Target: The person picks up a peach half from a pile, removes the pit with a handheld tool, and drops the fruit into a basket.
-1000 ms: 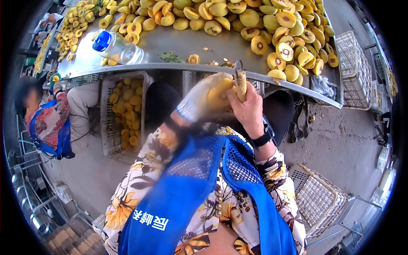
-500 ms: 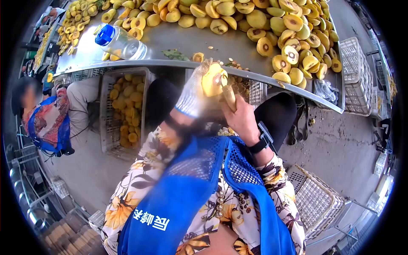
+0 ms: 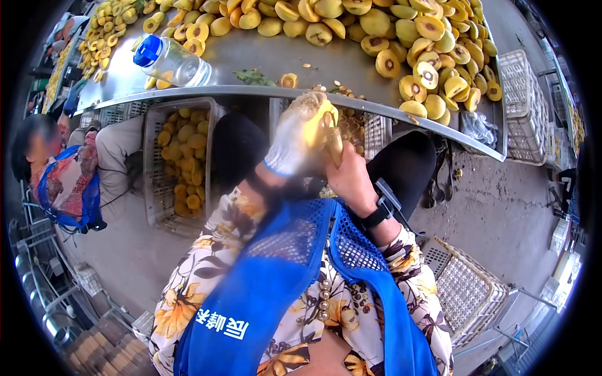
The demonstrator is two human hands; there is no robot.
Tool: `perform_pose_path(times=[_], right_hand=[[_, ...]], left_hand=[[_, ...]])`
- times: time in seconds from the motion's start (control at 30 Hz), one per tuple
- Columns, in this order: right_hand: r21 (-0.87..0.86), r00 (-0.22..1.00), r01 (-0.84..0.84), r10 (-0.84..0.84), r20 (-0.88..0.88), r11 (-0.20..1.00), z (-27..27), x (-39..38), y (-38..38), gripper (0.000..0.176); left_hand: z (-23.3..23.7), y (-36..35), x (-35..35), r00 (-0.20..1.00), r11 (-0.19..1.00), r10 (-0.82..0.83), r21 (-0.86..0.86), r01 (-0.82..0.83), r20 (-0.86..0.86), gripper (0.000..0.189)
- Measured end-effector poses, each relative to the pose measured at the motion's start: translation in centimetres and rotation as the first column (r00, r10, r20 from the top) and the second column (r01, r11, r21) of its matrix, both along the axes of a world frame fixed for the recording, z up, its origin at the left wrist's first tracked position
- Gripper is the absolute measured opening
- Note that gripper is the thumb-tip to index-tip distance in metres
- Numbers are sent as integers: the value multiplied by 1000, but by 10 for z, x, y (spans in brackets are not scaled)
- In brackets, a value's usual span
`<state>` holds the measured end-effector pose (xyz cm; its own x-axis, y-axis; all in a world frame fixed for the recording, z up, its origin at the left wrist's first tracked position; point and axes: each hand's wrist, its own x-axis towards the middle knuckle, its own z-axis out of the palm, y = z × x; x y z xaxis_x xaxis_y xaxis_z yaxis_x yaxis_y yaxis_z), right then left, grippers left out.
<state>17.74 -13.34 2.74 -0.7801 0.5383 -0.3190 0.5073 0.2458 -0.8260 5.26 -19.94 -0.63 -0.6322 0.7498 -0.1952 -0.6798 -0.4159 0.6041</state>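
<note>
A yellow fruit (image 3: 318,119) is held up just below the table (image 3: 263,56) edge, cupped in the gloved left hand (image 3: 290,143), whose fingers curl round it. The bare right hand (image 3: 351,178) is closed on a small tool (image 3: 337,147) pressed against the fruit; the blur hides its tip. Halved fruits (image 3: 426,59) cover the table, with a blue-capped bottle (image 3: 168,61) near its edge. A crate (image 3: 150,188) of fruit sits underneath, beside another person (image 3: 59,182).

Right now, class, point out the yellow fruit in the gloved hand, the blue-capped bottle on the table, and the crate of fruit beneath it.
yellow fruit (image 3: 318,120), head view, on its yellow surface.
blue-capped bottle (image 3: 172,62), head view, on its clear body.
crate (image 3: 172,219), head view, on bare mesh at its near end.
</note>
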Motion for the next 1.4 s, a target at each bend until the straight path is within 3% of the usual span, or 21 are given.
perform_pose_path(times=[0.07,0.17,0.23,0.3,0.33,0.47,0.57,0.63,0.77,0.9,0.93,0.97,1.0,1.03,1.07,1.1,1.17,1.27,1.3,1.33,1.4], right_hand=[[-17,993,-44,46,110,999,4,-1,2,27],[-39,984,-169,171,58,985,4,2,7,25],[-8,970,-243,243,12,970,-9,5,8,23],[-6,963,-270,270,-10,963,-11,6,7,22],[-22,965,-261,261,-10,965,-6,4,6,22],[-4,973,-179,176,-151,984,-23,0,7,21],[-458,995,-32,-14,-97,888,-13,-9,6,20],[-503,993,-6,-54,-106,865,-16,-12,-10,17],[-394,994,19,-60,-92,919,-34,-14,-21,18],[-358,985,6,-68,-160,934,-54,-13,-27,16],[-361,983,5,-70,-168,933,-52,-13,-26,16],[-364,982,3,-72,-176,931,-49,-13,-26,17],[-331,977,13,-82,-196,944,-47,-14,-27,17],[-298,972,23,-91,-217,954,-46,-14,-28,18],[-264,966,32,-98,-239,964,-46,-15,-29,19],[-252,962,35,-101,-253,967,-46,-16,-31,19],[-226,953,45,-110,-282,973,-49,-18,-33,18],[-721,1000,16,-22,1,693,-1,-21,-14,18],[-687,999,24,-42,-10,726,-4,-22,-16,17],[-650,998,31,-62,-25,759,-9,-22,-19,17],[-591,996,47,-85,-37,805,-18,-20,-24,17]], left_hand=[[-12,-5,-12,989,974,-145,181,138,28,29],[6,-13,-17,835,952,-290,-235,198,-468,31],[11,-19,-21,926,933,-355,-114,342,-129,31],[-9,-20,-33,882,897,-436,14,441,178,33],[-17,-19,-39,865,871,-487,-9,492,124,37],[23,-13,-31,939,914,-341,-214,344,53,38],[19,-4,-17,973,950,-131,-304,69,-188,34],[16,-5,-7,937,932,19,-333,-142,-348,31],[26,-6,-11,977,947,40,-321,30,209,27],[29,-5,-10,1000,924,8,-382,-1,17,29],[20,-5,-10,938,916,-12,-381,-129,-347,28],[11,-6,-13,748,909,-37,-333,-249,-662,27],[4,-7,-15,457,906,-65,-244,-345,-887,27],[-2,-9,-18,722,930,-64,-303,-207,-689,26],[4,-9,-19,907,949,-82,-311,-57,-414,25],[10,-9,-20,988,960,-118,-267,88,-95,25],[22,-6,-18,986,944,-50,-329,-5,-159,21],[45,2,-10,965,851,-9,-508,-130,-261,18],[49,5,-9,955,800,-6,-574,-173,-297,18],[29,6,-9,900,862,75,-426,-275,-428,17],[32,3,-14,969,874,40,-461,-152,-243,15]])
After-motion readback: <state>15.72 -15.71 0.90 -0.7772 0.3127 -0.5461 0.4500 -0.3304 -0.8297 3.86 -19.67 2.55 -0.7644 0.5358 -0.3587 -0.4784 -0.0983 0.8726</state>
